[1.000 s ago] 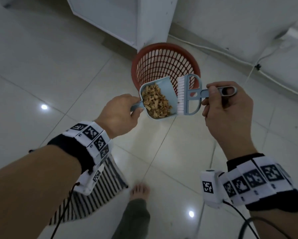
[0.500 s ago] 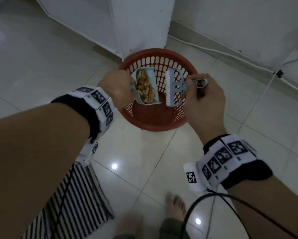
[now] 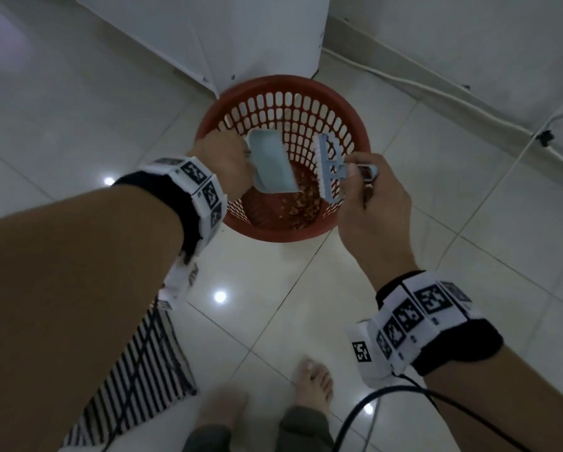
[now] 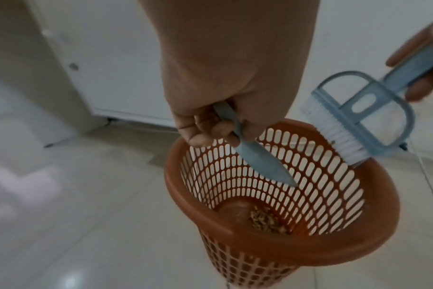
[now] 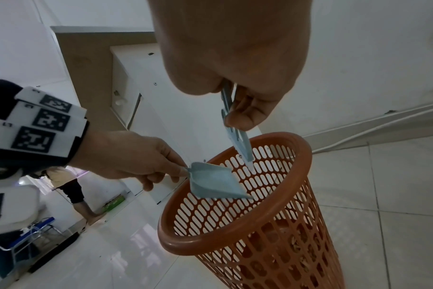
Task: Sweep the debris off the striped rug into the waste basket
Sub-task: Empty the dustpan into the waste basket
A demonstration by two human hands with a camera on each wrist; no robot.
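My left hand point(image 3: 223, 164) grips the handle of a small blue dustpan point(image 3: 272, 163), tipped over the mouth of the red waste basket point(image 3: 348, 125). The dustpan point(image 4: 258, 162) point(image 5: 211, 180) shows no debris in it. Brown debris point(image 3: 303, 199) point(image 4: 266, 221) lies at the basket's bottom. My right hand point(image 3: 374, 197) holds the blue hand brush point(image 3: 327, 168) by its handle beside the dustpan, white bristles facing it. The brush point(image 4: 373, 119) hangs above the basket rim point(image 4: 317, 248). The striped rug point(image 3: 143, 373) lies on the floor at the lower left, partly hidden by my left arm.
A white cabinet point(image 3: 228, 37) stands right behind the basket, and a wall with a white cable point(image 3: 436, 89) runs along the right. My bare feet point(image 3: 312, 383) stand on the glossy tiled floor point(image 3: 61, 109) before the basket. Another person's legs point(image 5: 74, 193) show far off.
Both hands moved over the basket. The left hand tipped the dustpan, and the debris that filled it now lies in the basket.
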